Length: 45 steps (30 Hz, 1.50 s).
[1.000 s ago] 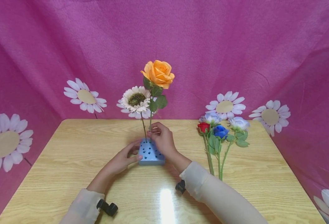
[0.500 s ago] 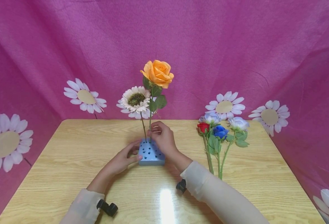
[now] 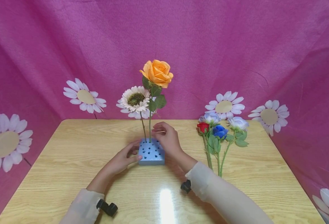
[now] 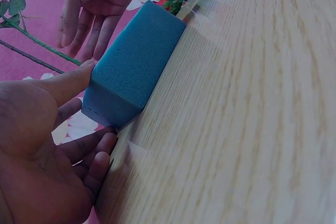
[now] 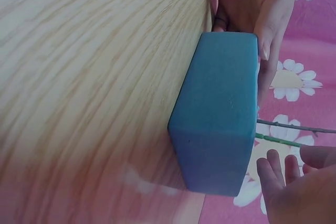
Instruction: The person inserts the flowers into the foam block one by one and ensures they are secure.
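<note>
While the person's right hand (image 3: 169,140) hovered just beside the green stem (image 3: 150,127) of an orange fabric-petalled rose (image 3: 157,74), its fingers loosely bent, apart and holding nothing, the left hand (image 3: 124,158) rested its thumb and relaxed fingers against the left side of a light-blue, hole-dotted, foam-like block (image 3: 152,162). The rose stood upright at the block's back, beside a cream, dark-centred artificial flower (image 3: 135,99) whose brown stem (image 3: 143,126) tilted left. Rightward on the wooden table (image 3: 72,155) lay red (image 3: 202,127), blue (image 3: 220,132) and pale-lilac artificial flowers (image 3: 238,123).
</note>
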### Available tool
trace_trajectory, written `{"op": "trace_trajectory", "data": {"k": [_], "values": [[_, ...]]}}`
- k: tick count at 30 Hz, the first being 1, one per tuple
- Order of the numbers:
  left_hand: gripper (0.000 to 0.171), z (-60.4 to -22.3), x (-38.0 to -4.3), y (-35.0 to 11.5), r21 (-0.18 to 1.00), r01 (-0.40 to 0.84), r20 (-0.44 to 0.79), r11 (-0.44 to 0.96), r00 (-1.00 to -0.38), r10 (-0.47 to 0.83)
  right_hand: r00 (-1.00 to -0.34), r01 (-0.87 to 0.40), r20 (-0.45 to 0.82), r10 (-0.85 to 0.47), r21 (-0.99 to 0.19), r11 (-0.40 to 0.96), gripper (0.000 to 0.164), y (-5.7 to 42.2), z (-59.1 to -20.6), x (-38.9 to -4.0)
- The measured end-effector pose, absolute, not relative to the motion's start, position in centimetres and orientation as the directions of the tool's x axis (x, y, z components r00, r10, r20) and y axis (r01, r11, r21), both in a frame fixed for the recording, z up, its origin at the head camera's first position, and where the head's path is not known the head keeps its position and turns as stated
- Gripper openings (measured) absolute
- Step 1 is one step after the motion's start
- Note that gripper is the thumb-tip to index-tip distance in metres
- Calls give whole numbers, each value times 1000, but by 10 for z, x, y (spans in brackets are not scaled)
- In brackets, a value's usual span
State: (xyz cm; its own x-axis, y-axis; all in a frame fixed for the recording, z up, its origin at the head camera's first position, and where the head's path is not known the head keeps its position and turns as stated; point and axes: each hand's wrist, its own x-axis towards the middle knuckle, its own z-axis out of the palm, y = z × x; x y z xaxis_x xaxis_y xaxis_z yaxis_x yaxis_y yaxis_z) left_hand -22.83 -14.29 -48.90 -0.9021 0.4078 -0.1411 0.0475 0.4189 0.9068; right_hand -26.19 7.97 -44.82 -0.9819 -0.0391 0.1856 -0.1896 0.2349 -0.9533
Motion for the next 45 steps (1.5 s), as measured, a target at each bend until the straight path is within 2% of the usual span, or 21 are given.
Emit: {"op": "trace_trajectory", "data": {"k": [8, 29, 45], "values": [[72, -489, -229, -143, 912, 53, -133, 406, -899, 416, -987, -161, 158, -31, -957, 242, 19, 96, -451, -258], [72, -488, -227, -143, 912, 74, -116, 404, -897, 427, -986, -167, 166, -28, -943, 289, 24, 137, -458, -239], [74, -489, -227, -143, 906, 56, -134, 419, -902, 411, -993, -115, 118, -7, -946, 304, 26, 173, -467, -219]]}}
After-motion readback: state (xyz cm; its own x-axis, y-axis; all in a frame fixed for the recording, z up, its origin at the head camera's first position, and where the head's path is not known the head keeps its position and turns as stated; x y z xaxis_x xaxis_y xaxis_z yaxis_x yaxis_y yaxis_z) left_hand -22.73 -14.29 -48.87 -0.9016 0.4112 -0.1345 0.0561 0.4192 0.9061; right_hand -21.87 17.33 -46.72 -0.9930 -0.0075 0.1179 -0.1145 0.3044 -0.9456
